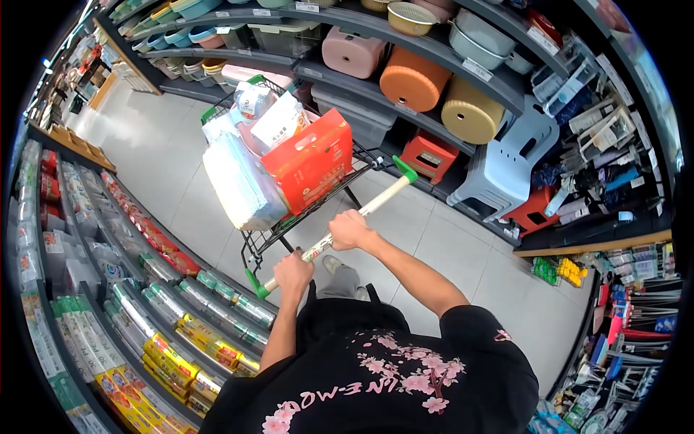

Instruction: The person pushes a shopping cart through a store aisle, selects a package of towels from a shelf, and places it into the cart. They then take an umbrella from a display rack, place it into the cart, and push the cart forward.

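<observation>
My left hand (293,270) is closed around the lower left part of the shopping cart's handle (384,197). Farther up the same bar, my right hand (349,229) grips it with the fingers wrapped over. The handle is pale with green end pieces. Ahead of it stands the wire shopping cart (254,242), piled with goods. A red gift bag (307,168) stands upright nearest the handle. Beside it on the left lies a large white and pale blue plastic-wrapped pack (242,184). A white printed package (280,121) and a clear round-topped package (253,100) sit farther forward.
Shelves on the right hold stools, including an orange round stool (413,78) and a light blue stool (499,170). Basins (473,45) line the upper shelves. On the left, a low shelf carries boxed rolls (170,358). A tiled floor (155,134) runs between them.
</observation>
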`<action>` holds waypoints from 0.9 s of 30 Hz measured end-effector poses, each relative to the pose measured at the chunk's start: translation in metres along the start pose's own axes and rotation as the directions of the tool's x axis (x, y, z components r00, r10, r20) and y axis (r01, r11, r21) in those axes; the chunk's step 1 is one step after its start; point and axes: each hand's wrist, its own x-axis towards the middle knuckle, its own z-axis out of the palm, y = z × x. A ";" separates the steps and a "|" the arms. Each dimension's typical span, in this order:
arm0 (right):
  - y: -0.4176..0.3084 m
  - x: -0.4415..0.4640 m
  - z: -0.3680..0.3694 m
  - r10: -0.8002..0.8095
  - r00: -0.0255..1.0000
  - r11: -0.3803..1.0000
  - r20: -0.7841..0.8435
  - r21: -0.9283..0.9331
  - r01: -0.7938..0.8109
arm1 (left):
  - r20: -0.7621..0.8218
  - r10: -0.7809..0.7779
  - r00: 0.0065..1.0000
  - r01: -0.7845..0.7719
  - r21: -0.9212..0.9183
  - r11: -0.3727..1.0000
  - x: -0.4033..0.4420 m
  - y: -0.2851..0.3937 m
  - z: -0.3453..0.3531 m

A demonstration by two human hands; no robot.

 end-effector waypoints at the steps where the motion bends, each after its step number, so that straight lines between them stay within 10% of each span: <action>1: -0.007 -0.009 0.004 0.019 1.000 1.000 -0.001 0.025 -0.019 | 0.001 0.001 1.000 -0.001 0.003 1.000 -0.009 -0.005 0.002; 9: -0.048 -0.069 0.022 -0.051 0.999 0.957 0.003 0.285 0.048 | -0.029 0.242 0.970 -0.238 0.093 0.967 -0.069 -0.063 0.010; 12: -0.062 -0.086 0.002 0.045 0.925 0.976 0.378 0.182 -0.122 | -0.010 0.342 0.940 -0.338 0.112 0.934 -0.081 -0.092 0.008; 27: -0.150 -0.105 0.060 0.251 0.944 0.890 0.212 0.333 -0.311 | 0.204 0.609 0.766 -0.635 0.096 0.767 -0.057 -0.163 -0.019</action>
